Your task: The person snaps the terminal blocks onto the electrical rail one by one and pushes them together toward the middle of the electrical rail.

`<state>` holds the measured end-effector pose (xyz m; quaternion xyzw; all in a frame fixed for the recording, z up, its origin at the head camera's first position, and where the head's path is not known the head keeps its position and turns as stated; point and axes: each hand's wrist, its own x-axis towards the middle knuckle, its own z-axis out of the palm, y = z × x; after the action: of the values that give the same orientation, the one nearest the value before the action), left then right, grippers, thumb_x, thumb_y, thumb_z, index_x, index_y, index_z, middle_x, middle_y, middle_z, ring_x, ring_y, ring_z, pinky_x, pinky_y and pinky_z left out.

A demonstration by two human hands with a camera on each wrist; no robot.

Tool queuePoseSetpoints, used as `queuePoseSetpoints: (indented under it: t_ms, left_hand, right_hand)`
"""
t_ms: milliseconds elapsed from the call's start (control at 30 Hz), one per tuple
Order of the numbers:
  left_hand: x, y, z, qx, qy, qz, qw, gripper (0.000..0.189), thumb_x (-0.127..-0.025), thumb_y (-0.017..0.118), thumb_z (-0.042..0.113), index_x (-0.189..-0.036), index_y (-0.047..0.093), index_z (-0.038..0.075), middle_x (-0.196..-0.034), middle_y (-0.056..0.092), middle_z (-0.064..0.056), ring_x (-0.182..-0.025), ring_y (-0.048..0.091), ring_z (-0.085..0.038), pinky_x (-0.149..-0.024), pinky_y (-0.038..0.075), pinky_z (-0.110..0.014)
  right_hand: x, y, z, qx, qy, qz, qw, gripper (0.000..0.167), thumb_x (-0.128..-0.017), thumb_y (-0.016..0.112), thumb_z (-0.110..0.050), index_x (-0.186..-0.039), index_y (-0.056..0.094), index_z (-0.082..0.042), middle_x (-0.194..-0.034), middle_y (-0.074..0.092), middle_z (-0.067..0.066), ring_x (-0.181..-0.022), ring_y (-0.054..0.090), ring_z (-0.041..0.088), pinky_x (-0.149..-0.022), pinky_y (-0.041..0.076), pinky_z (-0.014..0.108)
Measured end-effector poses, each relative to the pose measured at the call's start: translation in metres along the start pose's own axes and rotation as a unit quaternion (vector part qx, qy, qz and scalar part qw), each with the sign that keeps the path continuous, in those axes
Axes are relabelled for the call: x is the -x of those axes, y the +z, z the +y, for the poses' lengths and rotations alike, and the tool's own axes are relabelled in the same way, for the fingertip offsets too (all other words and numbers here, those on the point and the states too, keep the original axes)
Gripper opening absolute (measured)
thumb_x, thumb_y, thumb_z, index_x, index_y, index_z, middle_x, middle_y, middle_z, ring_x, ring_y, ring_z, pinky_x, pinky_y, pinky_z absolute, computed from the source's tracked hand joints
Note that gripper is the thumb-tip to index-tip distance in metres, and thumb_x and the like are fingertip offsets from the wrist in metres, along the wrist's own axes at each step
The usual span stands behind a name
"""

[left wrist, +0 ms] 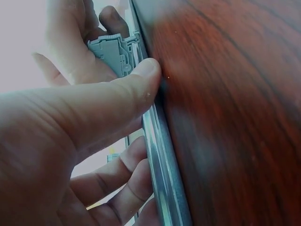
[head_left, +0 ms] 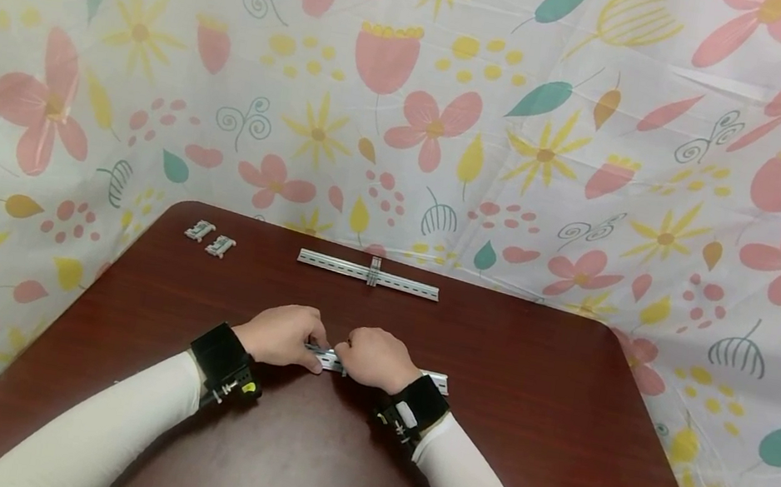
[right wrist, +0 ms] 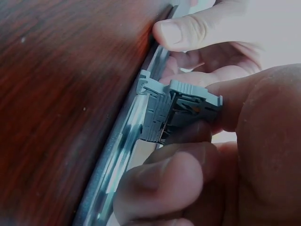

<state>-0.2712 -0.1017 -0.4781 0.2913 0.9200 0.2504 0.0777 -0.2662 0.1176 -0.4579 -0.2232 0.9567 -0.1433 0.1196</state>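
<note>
Near the middle of the table lies a slotted metal DIN rail (head_left: 436, 382). My left hand (head_left: 282, 334) holds it toward its left end, the thumb (left wrist: 136, 82) along the near edge and the other fingers on the far side. A grey terminal block (right wrist: 193, 106) is pinched between the thumb and fingers of my right hand (head_left: 379, 358). In the right wrist view the block stands across the rail, its foot right at the rail's edge. The left wrist view shows the same block (left wrist: 113, 54) just beyond the left thumb. My right hand mostly covers it in the head view.
Farther back lies a second DIN rail (head_left: 405, 284) with a narrow stack of terminal blocks (head_left: 374, 271) across its middle. Two loose pale terminal blocks, one (head_left: 200, 230) beside the other (head_left: 220, 247), lie at the back left. A flowered curtain (head_left: 410, 112) hangs behind the dark red table (head_left: 546, 418).
</note>
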Motion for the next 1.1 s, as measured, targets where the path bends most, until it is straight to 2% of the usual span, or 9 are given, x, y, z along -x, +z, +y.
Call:
queuePoseSetpoints:
  t_ms: [167,333,700,867,1100]
  left_hand:
    - [-0.001,0.0,0.0,-0.001,-0.002,-0.001,1.0,0.025,-0.087,0.098,0.033,-0.108,0.089,0.025,-0.102,0.067,0.012,-0.091,0.067,-0.009,-0.078,0.058,-0.035]
    - [-0.001,-0.002,-0.001,-0.011,0.0,-0.002,0.9999,0.025,-0.086,0.099,0.034,-0.107,0.088,0.025,-0.101,0.066,0.012,-0.09,0.066,-0.009,-0.079,0.057,-0.034]
    - [0.004,-0.008,-0.012,-0.013,0.029,-0.018,0.9993,0.025,-0.086,0.099,0.03,-0.105,0.085,0.022,-0.099,0.063,0.011,-0.087,0.063,-0.007,-0.081,0.057,-0.032]
    - [0.006,-0.015,-0.015,0.001,0.029,-0.031,0.9991,0.023,-0.086,0.099,0.029,-0.1,0.083,0.02,-0.097,0.062,0.01,-0.084,0.061,-0.007,-0.079,0.056,-0.032]
    - [0.008,-0.023,-0.015,-0.011,0.033,-0.031,0.9989,0.025,-0.083,0.101,0.027,-0.093,0.078,0.019,-0.094,0.065,0.009,-0.082,0.059,-0.006,-0.077,0.054,-0.03]
  right_hand:
    - [0.002,0.0,0.001,0.01,-0.007,-0.011,0.9999,0.055,-0.115,0.054,-0.028,-0.061,0.058,-0.02,-0.061,0.05,-0.004,-0.057,0.052,0.017,-0.058,0.045,0.035]
    - [0.002,0.002,0.002,0.019,-0.009,-0.014,0.9997,0.056,-0.114,0.053,-0.026,-0.059,0.056,-0.021,-0.06,0.047,-0.004,-0.055,0.048,0.015,-0.054,0.042,0.034]
    - [0.003,0.005,-0.005,0.032,-0.005,-0.002,0.9995,0.054,-0.112,0.054,-0.023,-0.058,0.053,-0.02,-0.059,0.042,-0.004,-0.055,0.044,0.016,-0.05,0.038,0.036]
    - [0.002,0.006,-0.005,0.042,-0.001,-0.007,0.9991,0.054,-0.112,0.053,-0.024,-0.059,0.056,-0.02,-0.06,0.047,-0.003,-0.057,0.048,0.016,-0.051,0.042,0.037]
    - [0.005,0.006,-0.006,0.058,-0.008,0.012,0.9982,0.052,-0.11,0.057,-0.025,-0.059,0.057,-0.02,-0.061,0.053,0.0,-0.058,0.054,0.017,-0.05,0.048,0.042]
